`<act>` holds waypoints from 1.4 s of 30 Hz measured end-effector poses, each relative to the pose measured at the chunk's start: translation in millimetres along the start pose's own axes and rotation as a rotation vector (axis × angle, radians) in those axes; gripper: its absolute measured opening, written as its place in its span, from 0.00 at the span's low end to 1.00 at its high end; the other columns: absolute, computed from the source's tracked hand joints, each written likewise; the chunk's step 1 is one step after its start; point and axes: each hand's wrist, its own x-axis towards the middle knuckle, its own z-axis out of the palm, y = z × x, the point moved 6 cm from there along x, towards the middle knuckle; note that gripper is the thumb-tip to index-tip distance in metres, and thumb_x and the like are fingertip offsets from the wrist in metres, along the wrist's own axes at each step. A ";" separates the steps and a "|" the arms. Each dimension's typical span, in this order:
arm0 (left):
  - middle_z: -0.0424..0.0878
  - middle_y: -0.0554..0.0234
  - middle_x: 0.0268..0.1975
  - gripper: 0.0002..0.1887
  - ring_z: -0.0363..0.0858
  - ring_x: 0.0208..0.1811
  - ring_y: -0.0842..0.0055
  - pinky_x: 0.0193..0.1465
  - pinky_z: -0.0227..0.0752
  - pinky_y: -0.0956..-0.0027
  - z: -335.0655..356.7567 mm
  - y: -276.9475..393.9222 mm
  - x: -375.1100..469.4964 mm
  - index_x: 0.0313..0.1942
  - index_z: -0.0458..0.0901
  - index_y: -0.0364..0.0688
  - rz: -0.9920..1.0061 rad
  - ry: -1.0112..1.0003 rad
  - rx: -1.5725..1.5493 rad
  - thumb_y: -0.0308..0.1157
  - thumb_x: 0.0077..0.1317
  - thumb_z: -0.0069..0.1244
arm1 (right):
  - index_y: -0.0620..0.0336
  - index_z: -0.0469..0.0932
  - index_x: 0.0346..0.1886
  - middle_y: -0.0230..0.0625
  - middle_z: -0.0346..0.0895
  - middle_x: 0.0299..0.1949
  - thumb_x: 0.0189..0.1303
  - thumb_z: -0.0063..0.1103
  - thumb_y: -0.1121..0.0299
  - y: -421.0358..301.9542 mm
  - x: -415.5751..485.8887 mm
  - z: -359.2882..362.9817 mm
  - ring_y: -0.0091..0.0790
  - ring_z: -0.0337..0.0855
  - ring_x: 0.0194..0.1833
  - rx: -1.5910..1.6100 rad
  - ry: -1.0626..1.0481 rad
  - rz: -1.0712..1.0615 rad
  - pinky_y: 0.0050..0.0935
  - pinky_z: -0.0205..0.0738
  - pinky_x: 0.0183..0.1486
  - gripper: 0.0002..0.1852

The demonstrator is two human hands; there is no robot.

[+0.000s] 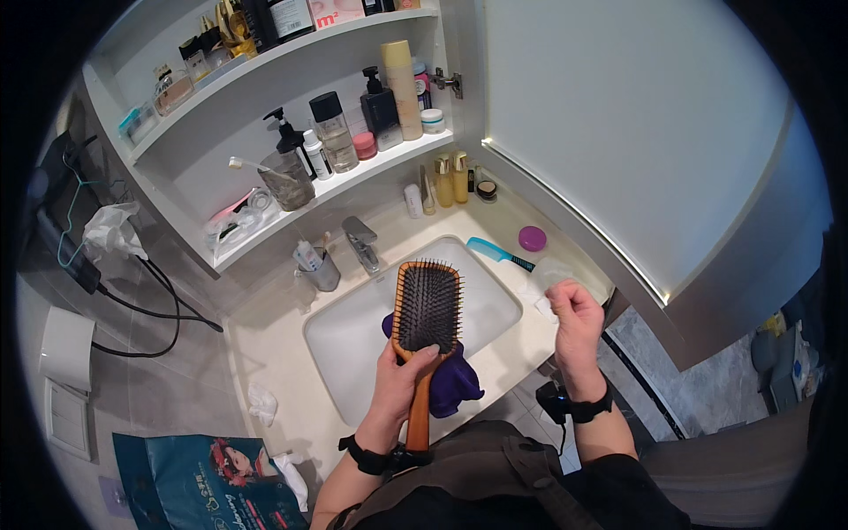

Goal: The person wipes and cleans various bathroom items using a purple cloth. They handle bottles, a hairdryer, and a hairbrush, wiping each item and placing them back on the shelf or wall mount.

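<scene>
My left hand (402, 379) grips a wooden paddle hairbrush (427, 306) near the base of its head, thumb on the lower edge of the pad. The bristles face up towards me and the brush is held over the sink (361, 358). Behind the brush a dark purple cloth (456, 384) hangs over the sink's front edge; whether my fingers also touch it is hidden. My right hand (578, 318) is raised over the counter's right side, thumb pressed to curled fingers, with nothing visible in it. Beyond it lie a blue comb (491, 250) and crumpled clear plastic (551, 270).
A faucet (361, 244) and a toothbrush cup (322, 271) stand behind the sink. Overhead is a cabinet shelf (344, 179) with bottles; its open door (636, 132) juts out right. A purple lid (532, 238), crumpled tissue (262, 404) and teal bag (179, 477) lie around.
</scene>
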 end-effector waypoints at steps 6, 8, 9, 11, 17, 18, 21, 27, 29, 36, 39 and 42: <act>0.78 0.55 0.50 0.20 0.79 0.49 0.71 0.55 0.74 0.68 -4.5 6.7 0.5 0.53 0.69 0.32 0.041 -0.018 -0.023 0.22 0.60 0.52 | 0.66 0.74 0.26 0.25 0.70 0.24 0.61 0.59 0.74 13.9 -10.6 -64.9 0.17 0.67 0.29 -0.245 0.084 0.097 0.18 0.63 0.34 0.08; 0.78 0.54 0.50 0.19 0.79 0.49 0.71 0.55 0.75 0.69 -8.1 7.7 0.7 0.53 0.69 0.32 0.039 -0.016 -0.047 0.22 0.61 0.51 | 0.67 0.73 0.25 0.30 0.70 0.21 0.59 0.61 0.71 29.8 -17.8 -95.9 0.22 0.68 0.26 -0.565 0.073 0.125 0.23 0.64 0.32 0.11; 0.78 0.54 0.50 0.19 0.79 0.49 0.71 0.55 0.75 0.69 -9.6 7.9 0.5 0.53 0.69 0.32 0.037 -0.015 -0.069 0.23 0.62 0.50 | 0.67 0.73 0.25 0.35 0.70 0.20 0.57 0.62 0.69 38.9 -23.6 -113.9 0.26 0.69 0.25 -0.776 0.067 0.138 0.26 0.65 0.30 0.12; 0.78 0.54 0.49 0.18 0.80 0.49 0.71 0.54 0.75 0.69 -11.6 8.6 1.7 0.53 0.70 0.31 0.030 -0.029 -0.115 0.23 0.62 0.49 | 0.67 0.73 0.24 0.47 0.72 0.22 0.54 0.64 0.66 61.8 -38.9 -154.0 0.45 0.73 0.25 -1.066 0.016 0.219 0.36 0.66 0.30 0.14; 0.79 0.53 0.48 0.17 0.81 0.46 0.71 0.52 0.77 0.68 -12.3 10.4 3.9 0.52 0.70 0.30 0.013 -0.054 -0.188 0.25 0.64 0.46 | 0.62 0.80 0.31 0.49 0.80 0.35 0.51 0.63 0.55 125.7 -110.1 -294.1 0.53 0.79 0.42 -1.700 -0.060 0.691 0.48 0.73 0.42 0.17; 0.79 0.53 0.48 0.16 0.81 0.46 0.71 0.51 0.77 0.68 -11.7 11.5 3.5 0.52 0.70 0.30 0.021 -0.065 -0.202 0.25 0.64 0.46 | 0.62 0.81 0.33 0.49 0.80 0.37 0.50 0.64 0.54 133.7 -125.5 -313.6 0.52 0.80 0.44 -1.756 -0.111 0.771 0.48 0.74 0.44 0.18; 0.79 0.52 0.48 0.17 0.81 0.47 0.70 0.53 0.76 0.67 -8.6 13.4 2.8 0.53 0.70 0.29 0.018 -0.104 -0.225 0.27 0.64 0.45 | 0.62 0.81 0.37 0.51 0.80 0.41 0.49 0.65 0.53 149.5 -172.3 -363.8 0.52 0.79 0.48 -1.683 -0.085 0.970 0.45 0.74 0.48 0.21; 0.79 0.52 0.50 0.19 0.80 0.49 0.70 0.56 0.73 0.66 -3.0 16.5 -0.9 0.54 0.69 0.28 0.038 -0.151 -0.253 0.28 0.64 0.44 | 0.63 0.76 0.51 0.50 0.78 0.49 0.43 0.72 0.62 178.6 -188.5 -356.8 0.48 0.78 0.52 -1.370 -0.205 0.976 0.40 0.74 0.51 0.29; 0.79 0.53 0.50 0.19 0.79 0.49 0.70 0.56 0.73 0.67 -0.4 15.2 0.1 0.54 0.69 0.29 0.033 -0.152 -0.225 0.27 0.64 0.45 | 0.63 0.74 0.54 0.46 0.78 0.47 0.40 0.75 0.67 166.9 -163.8 -302.8 0.41 0.79 0.49 -1.058 -0.236 0.773 0.36 0.75 0.49 0.33; 0.77 0.56 0.52 0.19 0.78 0.51 0.72 0.57 0.72 0.68 12.1 2.8 -2.2 0.55 0.68 0.32 -0.007 -0.168 -0.191 0.25 0.63 0.47 | 0.56 0.48 0.72 0.39 0.51 0.70 0.44 0.71 0.77 69.7 -74.6 -21.3 0.39 0.64 0.65 0.039 -0.637 0.428 0.37 0.72 0.58 0.51; 0.77 0.57 0.51 0.18 0.78 0.51 0.73 0.57 0.72 0.68 14.8 -2.2 -4.8 0.54 0.69 0.32 -0.015 -0.172 -0.148 0.26 0.63 0.48 | 0.59 0.45 0.72 0.40 0.53 0.69 0.42 0.72 0.78 50.1 -81.1 58.4 0.35 0.62 0.65 0.368 -0.714 0.457 0.31 0.65 0.61 0.55; 0.76 0.59 0.51 0.20 0.78 0.50 0.73 0.55 0.74 0.68 6.6 0.5 -7.0 0.54 0.67 0.34 0.007 -0.117 -0.082 0.26 0.63 0.51 | 0.64 0.60 0.63 0.38 0.72 0.54 0.48 0.54 0.83 61.8 -75.8 83.3 0.31 0.74 0.54 0.199 -0.592 0.501 0.29 0.71 0.56 0.34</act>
